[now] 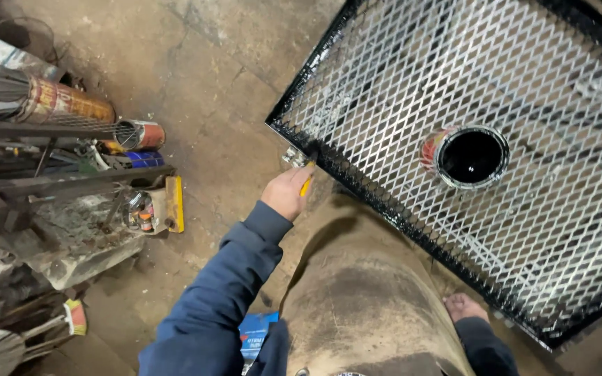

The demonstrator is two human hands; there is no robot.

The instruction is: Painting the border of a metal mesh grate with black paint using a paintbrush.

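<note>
While sparks of daylight are catching the metal mesh panel (496,90), a person is gripping a yellow-handled paintbrush (306,174) in the left hand (286,193), fingers curled tight around the handle, and is working its bristles against the panel's black frame (384,205) near the corner. An open paint can (469,157) is sitting on the mesh, well apart from the brush. The right hand (464,307) is resting by the frame's lower edge, its fingers too hidden to tell whether spread or closed. Judging by the glossy black along the visible edges, the frame is looking largely coated, while the mesh itself is remaining bare metal. Cans and scrap are crowding the concrete floor (203,76).
</note>
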